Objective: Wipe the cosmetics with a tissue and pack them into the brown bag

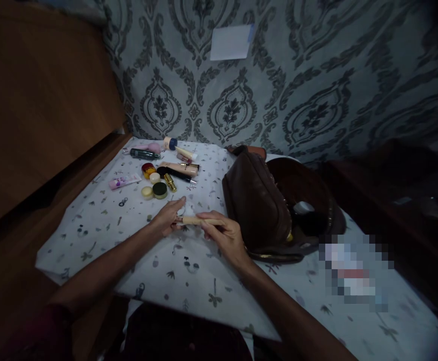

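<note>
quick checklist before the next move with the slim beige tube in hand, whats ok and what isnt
1. Right hand holding the slim beige cylindrical tube: ok.
2. Left hand at the tube's other end: ok.
3. Tube's cap fully closed: cannot tell, fingers hide that end.
4. Dark brown leather bag open: ok.
5. Pink-and-white squeeze tube lying on the white patterned tablecloth: ok.

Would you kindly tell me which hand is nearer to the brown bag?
The right hand: it is close beside the left side of the brown bag. The left hand is farther left, at the other end of the beige tube.
</note>
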Tool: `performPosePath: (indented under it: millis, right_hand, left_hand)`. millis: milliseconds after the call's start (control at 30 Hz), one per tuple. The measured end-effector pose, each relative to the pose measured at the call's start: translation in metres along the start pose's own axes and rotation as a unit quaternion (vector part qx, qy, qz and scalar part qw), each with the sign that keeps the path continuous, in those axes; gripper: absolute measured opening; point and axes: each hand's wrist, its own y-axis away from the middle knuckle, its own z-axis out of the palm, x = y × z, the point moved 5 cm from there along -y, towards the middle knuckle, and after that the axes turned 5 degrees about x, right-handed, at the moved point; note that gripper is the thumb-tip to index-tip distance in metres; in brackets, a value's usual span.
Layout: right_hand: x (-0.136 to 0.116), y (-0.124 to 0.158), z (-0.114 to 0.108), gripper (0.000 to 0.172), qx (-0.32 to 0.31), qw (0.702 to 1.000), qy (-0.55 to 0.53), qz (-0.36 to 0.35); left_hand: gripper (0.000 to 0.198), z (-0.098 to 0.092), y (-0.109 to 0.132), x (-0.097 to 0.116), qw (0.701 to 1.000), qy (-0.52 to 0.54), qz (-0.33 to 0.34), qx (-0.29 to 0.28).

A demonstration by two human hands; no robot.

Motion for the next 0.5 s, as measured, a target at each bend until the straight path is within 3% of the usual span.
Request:
performPosePath:
  millis: [200, 367, 500]
  right_hand:
    - [-0.008, 0.004, -0.004, 0.019, 0.025, 0.993, 0.068, -0.092]
    - [-0.015, 0.005, -0.007, 0.019, 0.032, 0.965, 0.156, -0.207]
    - [-0.017, 0.010, -0.002, 0.027, -0.001, 0.939, 0.205, -0.276]
  left_hand:
    - [0.029, -0.003, -0.005, 0.003, 0.999, 0.026, -0.018, -0.004]
    - [0.012, 0.000, -0.003, 0.008, 0.999, 0.049, 0.001, -0.011]
    - [0.019, 0.004, 0.001, 0.006, 0.998, 0.054, 0.014, -0.042]
